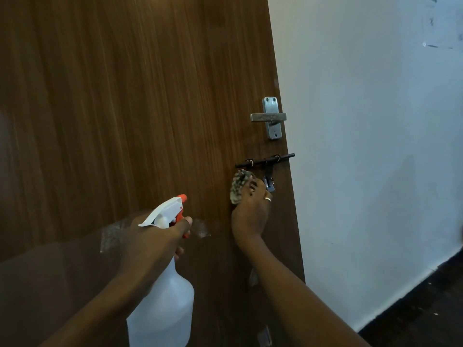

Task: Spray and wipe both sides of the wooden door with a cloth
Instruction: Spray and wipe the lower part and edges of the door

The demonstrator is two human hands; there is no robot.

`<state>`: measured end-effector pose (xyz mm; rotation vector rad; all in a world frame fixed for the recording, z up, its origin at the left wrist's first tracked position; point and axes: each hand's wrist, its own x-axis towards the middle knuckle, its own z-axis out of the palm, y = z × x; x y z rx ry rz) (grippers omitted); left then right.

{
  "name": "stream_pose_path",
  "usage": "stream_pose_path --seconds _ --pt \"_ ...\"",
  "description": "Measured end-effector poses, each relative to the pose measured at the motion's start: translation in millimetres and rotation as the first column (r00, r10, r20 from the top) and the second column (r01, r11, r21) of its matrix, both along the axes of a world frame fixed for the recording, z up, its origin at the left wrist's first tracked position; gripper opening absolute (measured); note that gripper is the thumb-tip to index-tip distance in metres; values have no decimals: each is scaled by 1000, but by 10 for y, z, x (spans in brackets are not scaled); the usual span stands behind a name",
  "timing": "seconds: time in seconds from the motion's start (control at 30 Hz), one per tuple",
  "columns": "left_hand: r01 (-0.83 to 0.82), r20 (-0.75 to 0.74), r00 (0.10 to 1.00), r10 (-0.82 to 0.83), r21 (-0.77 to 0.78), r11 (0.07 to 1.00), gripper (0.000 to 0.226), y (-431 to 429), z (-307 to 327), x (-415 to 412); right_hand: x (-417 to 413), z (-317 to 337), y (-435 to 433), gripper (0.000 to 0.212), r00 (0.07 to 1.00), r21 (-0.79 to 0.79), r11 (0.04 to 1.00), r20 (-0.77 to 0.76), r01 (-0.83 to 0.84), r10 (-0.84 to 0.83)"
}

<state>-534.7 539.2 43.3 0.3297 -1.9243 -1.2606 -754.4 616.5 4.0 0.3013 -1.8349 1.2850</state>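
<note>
Wooden door [125,108] stood close in front, filling left and middle of view; white wall [375,146] beside its right edge, dark floor [426,309] below wall. Left hand [155,236] clamped round neck of white spray bottle [162,304], finger on orange trigger, nozzle aimed at door. Right hand [250,211] closed on bunched cloth [239,185], pressing it flat on door just under dark sliding bolt [265,160]. Metal handle [269,118] above bolt. Ring [267,199] on right hand. Hands apart, bottle left of cloth
</note>
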Motion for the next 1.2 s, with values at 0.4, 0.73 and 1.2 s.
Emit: stream_pose_path --seconds 0.4,0.73,1.2 --pt "-16 3 1000 17 -68 998 46 369 20 -421 -112 -591 302 30 998 181 982 -45 44 -36" --pt "-31 20 999 33 -82 996 53 501 -68 -432 -774 459 1063 22 973 62 997 221 51 -64" --pt "-32 13 999 33 -59 998 44 408 -216 -330 -824 34 1002 19 972 -96 995 233 38 -15"
